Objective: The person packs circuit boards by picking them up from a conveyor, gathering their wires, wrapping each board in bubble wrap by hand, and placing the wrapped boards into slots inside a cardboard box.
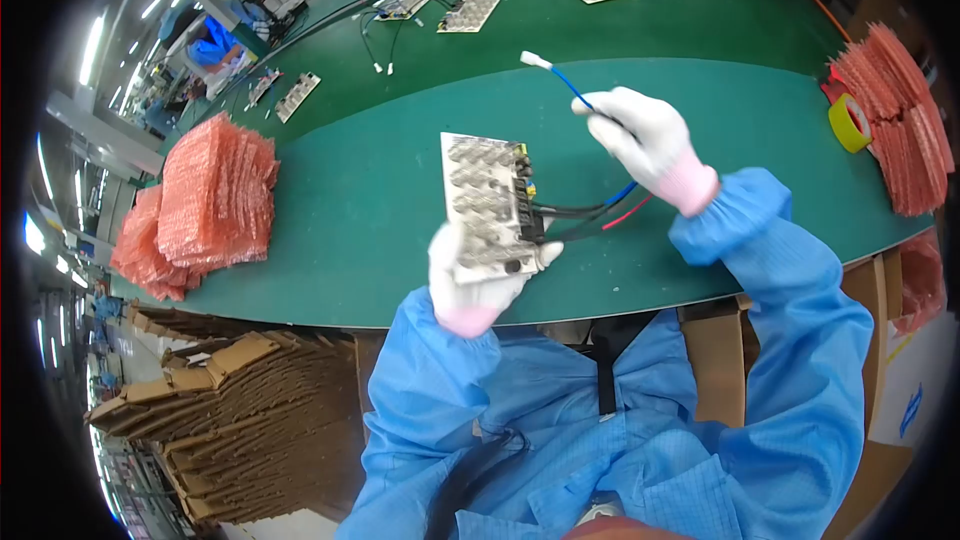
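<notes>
In the middle of the head view a circuit board [482,195] with a pale, bumpy face is held tilted above the green table. My left hand [470,275], in a white glove with a pink cuff, grips its lower end. Black, blue and red cables [590,208] run from the board's right side toward my other hand. My right hand [640,135], gloved alike, is closed on these cables up and to the right of the board. A blue wire ending in a white connector [536,60] sticks out past its fingertips.
Pink bubble-wrap bags [215,195] are stacked at the left, more bubble-wrap bags [895,120] at the right beside yellow tape [849,124]. Other boards [468,14] with cables lie across the table's far side. Flattened cardboard [250,430] is piled below the left edge.
</notes>
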A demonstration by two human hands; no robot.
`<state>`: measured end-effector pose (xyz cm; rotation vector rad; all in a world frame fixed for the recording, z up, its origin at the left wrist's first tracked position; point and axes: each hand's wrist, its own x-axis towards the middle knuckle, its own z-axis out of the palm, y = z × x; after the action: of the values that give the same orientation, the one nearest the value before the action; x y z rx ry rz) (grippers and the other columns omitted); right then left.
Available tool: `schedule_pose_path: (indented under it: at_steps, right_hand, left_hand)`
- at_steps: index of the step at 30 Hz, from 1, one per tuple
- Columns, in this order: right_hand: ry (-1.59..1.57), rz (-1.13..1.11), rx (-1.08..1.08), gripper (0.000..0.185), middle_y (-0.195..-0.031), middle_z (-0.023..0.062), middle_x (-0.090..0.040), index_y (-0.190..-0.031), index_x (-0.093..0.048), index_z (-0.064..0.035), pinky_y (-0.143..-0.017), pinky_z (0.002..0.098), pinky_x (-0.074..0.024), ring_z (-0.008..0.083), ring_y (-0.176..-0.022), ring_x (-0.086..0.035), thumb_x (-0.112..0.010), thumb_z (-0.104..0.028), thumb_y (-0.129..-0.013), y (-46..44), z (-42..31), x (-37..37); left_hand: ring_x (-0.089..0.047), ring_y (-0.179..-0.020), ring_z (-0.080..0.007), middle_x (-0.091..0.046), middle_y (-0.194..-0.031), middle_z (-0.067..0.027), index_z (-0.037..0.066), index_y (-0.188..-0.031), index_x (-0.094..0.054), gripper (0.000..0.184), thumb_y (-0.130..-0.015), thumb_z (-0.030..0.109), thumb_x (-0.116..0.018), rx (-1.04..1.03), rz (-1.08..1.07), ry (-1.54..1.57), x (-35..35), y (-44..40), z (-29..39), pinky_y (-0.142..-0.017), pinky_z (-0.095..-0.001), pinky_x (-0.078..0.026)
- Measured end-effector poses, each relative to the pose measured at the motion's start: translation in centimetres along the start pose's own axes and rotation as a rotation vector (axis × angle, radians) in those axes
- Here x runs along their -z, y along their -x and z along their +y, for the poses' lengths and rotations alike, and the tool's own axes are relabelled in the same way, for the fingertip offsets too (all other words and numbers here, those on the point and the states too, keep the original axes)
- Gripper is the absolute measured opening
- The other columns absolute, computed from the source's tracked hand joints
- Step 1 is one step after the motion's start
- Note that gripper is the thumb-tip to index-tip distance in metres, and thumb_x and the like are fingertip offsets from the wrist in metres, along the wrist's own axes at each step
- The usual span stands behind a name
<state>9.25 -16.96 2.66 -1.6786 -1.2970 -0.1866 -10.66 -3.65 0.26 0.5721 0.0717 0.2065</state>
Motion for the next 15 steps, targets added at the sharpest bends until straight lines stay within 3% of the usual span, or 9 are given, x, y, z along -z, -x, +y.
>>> schedule_pose_path:
  at_steps: [1,3,5,7,9,10,11,13,15]
  right_hand:
    - [-0.011,-0.011,0.007,0.023,-0.085,0.0104,-0.061,-0.101,-0.063,-0.0045,-0.065,0.0354,-0.0481,0.0251,-0.071,-0.06,-0.06,-0.009,-0.079,0.1,-1.5,0.5]
    - [0.332,-0.258,0.418,0.034,-0.084,0.0088,-0.06,-0.107,-0.06,-0.007,-0.065,0.0329,-0.0476,0.023,-0.072,-0.059,-0.066,-0.017,-0.075,0.9,-3.4,1.0]
    - [0.436,-0.417,0.347,0.048,-0.081,0.0065,-0.058,-0.115,-0.055,-0.0097,-0.064,0.0318,-0.0469,0.0215,-0.073,-0.058,-0.069,-0.021,-0.072,2.4,-4.3,1.2]
    - [0.527,-0.459,0.284,0.053,-0.077,0.005,-0.057,-0.117,-0.052,-0.01,-0.061,0.0324,-0.0466,0.0212,-0.071,-0.059,-0.07,-0.026,-0.07,3.4,-3.3,1.6]
    - [0.626,-0.641,0.24,0.053,-0.069,0.0089,-0.055,-0.119,-0.049,-0.0137,-0.055,0.0387,-0.0463,0.0234,-0.062,-0.06,-0.066,-0.034,-0.073,3.4,-2.2,2.2]
    - [0.624,-0.74,0.171,0.051,-0.074,0.0106,-0.06,-0.115,-0.054,-0.0095,-0.057,0.0389,-0.0478,0.026,-0.064,-0.061,-0.067,-0.035,-0.073,3.2,-2.2,2.8]
    - [0.623,-0.74,0.169,0.051,-0.074,0.0106,-0.06,-0.115,-0.054,-0.0095,-0.057,0.0389,-0.0478,0.026,-0.064,-0.061,-0.067,-0.035,-0.073,2.5,-2.3,3.4]
    - [0.133,-1.118,-0.314,0.046,-0.084,0.0135,-0.064,-0.108,-0.058,-0.0027,-0.061,0.0388,-0.0495,0.028,-0.068,-0.063,-0.066,-0.034,-0.075,0.4,-3.4,4.5]
    - [0.076,-1.233,-0.324,0.046,-0.09,0.015,-0.066,-0.105,-0.059,0.0037,-0.065,0.0382,-0.0499,0.0275,-0.072,-0.063,-0.059,-0.036,-0.082,-0.4,-3.6,5.0]
  left_hand:
    - [-0.048,-0.114,-0.0356,-0.047,-0.128,-0.0157,0.008,-0.135,-0.036,0.059,-0.087,0.039,-0.049,0.043,-0.058,0.248,0.9,-0.3,0.4,-0.096,-0.0569,-0.039]
    - [-0.046,-0.116,-0.0393,-0.045,-0.13,-0.0181,0.007,-0.136,-0.035,0.062,-0.086,0.042,-0.047,0.054,-0.071,0.302,1.1,-0.7,0.7,-0.096,-0.0591,-0.037]
    - [-0.046,-0.116,-0.039,-0.045,-0.13,-0.0187,0.005,-0.135,-0.035,0.064,-0.085,0.043,-0.049,0.113,-0.148,0.289,0.7,-1.0,0.4,-0.096,-0.0591,-0.037]
    - [-0.047,-0.116,-0.0372,-0.047,-0.128,-0.0188,0.003,-0.135,-0.035,0.065,-0.084,0.041,-0.051,0.078,-0.08,0.271,0.5,-0.8,0.0,-0.096,-0.0566,-0.038]
    - [-0.048,-0.115,-0.0339,-0.045,-0.129,-0.0176,0.003,-0.133,-0.036,0.063,-0.081,0.03,-0.06,0.07,-0.216,0.066,0.7,-1.3,-0.1,-0.096,-0.0526,-0.04]
    - [-0.048,-0.117,-0.031,-0.043,-0.132,-0.0162,0.004,-0.131,-0.039,0.066,-0.073,0.016,-0.069,0.101,0.002,-0.334,-1.1,-1.6,0.4,-0.096,-0.0481,-0.042]
    - [-0.047,-0.117,-0.0312,-0.04,-0.134,-0.0165,0.005,-0.129,-0.04,0.069,-0.068,0.014,-0.07,0.015,-0.155,-0.703,-0.3,-2.0,0.8,-0.096,-0.0464,-0.042]
    - [-0.045,-0.118,-0.0325,-0.037,-0.137,-0.0175,0.008,-0.128,-0.042,0.073,-0.061,0.014,-0.072,-0.396,-0.538,-1.383,0.3,-2.6,1.6,-0.096,-0.0437,-0.041]
    - [-0.045,-0.116,-0.0364,-0.035,-0.137,-0.0199,0.011,-0.127,-0.043,0.077,-0.057,0.015,-0.073,-0.374,-0.509,-1.492,0.2,-2.2,1.5,-0.095,-0.0438,-0.04]
